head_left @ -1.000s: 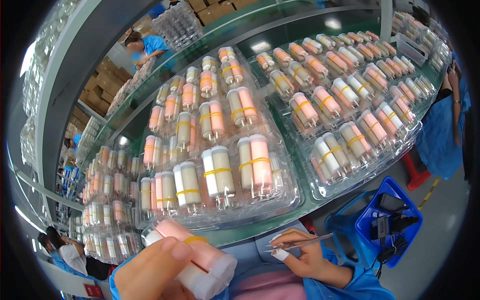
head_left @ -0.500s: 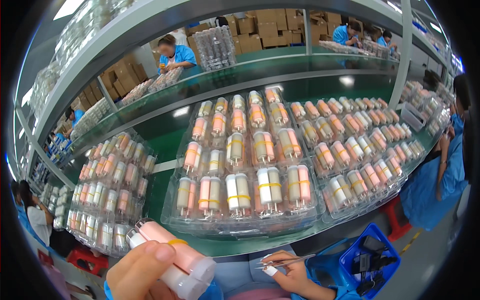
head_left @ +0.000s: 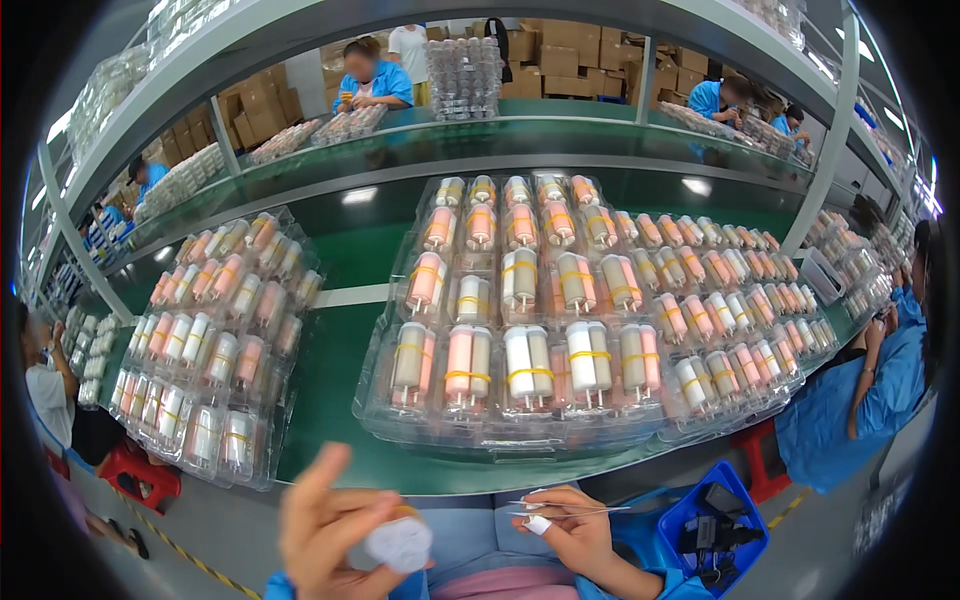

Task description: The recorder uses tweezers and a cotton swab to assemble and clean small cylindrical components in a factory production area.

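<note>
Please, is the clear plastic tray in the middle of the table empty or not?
The tray is not empty: paired tubes with yellow bands sit in it.

Left hand blurred; most of held cylinder bundle hidden.

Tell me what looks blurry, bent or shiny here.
Head view: the left hand and the bundle it holds look blurred, the right hand crisper; head view: the grey overhead beam bows, corners go black; head view: pale glare patches shine on the green tabletop.

Holding a whitish round-ended cylinder end-on in left fingers, slim silver metal tweezers sideways in right fingers.
</note>
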Tool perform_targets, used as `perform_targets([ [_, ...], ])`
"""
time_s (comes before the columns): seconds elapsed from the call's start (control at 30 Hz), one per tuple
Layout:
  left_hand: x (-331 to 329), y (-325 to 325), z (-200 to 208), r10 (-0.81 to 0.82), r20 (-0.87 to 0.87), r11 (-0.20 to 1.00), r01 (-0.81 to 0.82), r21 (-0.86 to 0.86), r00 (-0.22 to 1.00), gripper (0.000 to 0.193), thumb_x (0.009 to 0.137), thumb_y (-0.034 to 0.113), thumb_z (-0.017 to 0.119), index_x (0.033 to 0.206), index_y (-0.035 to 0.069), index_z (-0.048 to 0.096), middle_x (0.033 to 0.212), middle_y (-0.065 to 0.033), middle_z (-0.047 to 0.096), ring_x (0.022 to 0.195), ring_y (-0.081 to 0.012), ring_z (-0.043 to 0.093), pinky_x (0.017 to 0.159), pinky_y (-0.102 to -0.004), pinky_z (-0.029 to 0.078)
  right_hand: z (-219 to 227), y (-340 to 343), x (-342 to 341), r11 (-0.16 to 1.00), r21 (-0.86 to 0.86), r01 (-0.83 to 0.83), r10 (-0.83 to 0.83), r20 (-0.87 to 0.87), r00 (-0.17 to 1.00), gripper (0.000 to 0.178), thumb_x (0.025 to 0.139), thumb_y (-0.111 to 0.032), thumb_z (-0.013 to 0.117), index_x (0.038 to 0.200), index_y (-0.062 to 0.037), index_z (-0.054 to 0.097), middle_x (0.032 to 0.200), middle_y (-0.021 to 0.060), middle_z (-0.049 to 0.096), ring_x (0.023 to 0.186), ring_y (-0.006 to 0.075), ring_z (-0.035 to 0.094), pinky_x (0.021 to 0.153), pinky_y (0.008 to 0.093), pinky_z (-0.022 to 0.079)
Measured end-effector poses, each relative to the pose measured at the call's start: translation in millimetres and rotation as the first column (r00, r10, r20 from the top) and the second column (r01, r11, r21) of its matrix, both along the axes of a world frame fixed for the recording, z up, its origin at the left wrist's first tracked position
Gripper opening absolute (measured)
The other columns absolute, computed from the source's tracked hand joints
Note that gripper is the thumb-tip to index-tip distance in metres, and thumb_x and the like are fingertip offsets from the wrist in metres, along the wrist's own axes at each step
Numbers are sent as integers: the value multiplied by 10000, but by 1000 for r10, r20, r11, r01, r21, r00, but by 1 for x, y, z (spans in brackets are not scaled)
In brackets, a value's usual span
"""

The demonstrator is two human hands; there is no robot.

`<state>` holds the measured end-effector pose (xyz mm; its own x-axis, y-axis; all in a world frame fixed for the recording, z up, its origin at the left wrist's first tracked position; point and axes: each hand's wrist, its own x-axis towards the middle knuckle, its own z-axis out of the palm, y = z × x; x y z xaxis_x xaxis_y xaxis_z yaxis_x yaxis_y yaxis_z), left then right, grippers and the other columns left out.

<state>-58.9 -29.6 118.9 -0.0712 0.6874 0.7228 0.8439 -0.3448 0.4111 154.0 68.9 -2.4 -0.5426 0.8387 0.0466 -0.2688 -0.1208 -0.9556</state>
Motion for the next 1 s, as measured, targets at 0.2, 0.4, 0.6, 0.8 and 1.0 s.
perform_targets([
  [0.2, 17, -10, -81, -134, 884, 901, 426, -79, 448, 455, 751, 2, 709, 1155, -58, 511, 1159, -255, 554, 902, -237, 628, 834, -369, 509, -3, 17, -9, 965, 259, -41, -12, 199, 980, 209, 813, 32, 639, 1016, 68, 603, 949, 135, 637, 872, 202, 655, 775, 289, 528],
  [0.4, 9, -3, -94, -86, 963, 835, 546, -70, 256, 481, 793, -21, 653, 1224, -43, 442, 1137, -205, 574, 976, -225, 603, 848, -361, 504, 2, 29, -19, 872, 484, 68, -186, 200, 962, 218, 754, -26, 712, 964, 5, 661, 893, 116, 655, 777, 176, 630, 690, 274, 507],
  [0.6, 12, 9, -104, -48, 967, 838, 537, -98, 251, 526, 827, 35, 622, 1296, -12, 389, 1171, -161, 565, 1097, -200, 547, 921, -325, 452, 0, 27, -23, 711, 701, 65, -305, 224, 926, 216, 716, 1, 703, 924, -16, 649, 882, 142, 664, 791, 275, 635, 698, 319, 489],
  [0.8, 23, 9, -108, -159, 942, 787, 614, -60, 295, 538, 829, 23, 607, 1315, -17, 379, 1215, -154, 524, 1153, -208, 502, 998, -345, 378, 13, 22, -18, 718, 695, 27, -304, 279, 911, 212, 728, 13, 691, 935, -1, 647, 899, 137, 647, 803, 252, 612, 716, 298, 468],
  [1.0, 27, 12, -114, -209, 929, 765, 643, -38, 304, 526, 837, 14, 610, 1323, 17, 409, 1198, -102, 473, 1083, -179, 481, 908, -284, 379, 26, 11, -15, 928, 357, 107, -132, 46, 990, 205, 763, 5, 671, 962, 35, 635, 952, 137, 624, 858, 202, 595, 771, 287, 465],
])
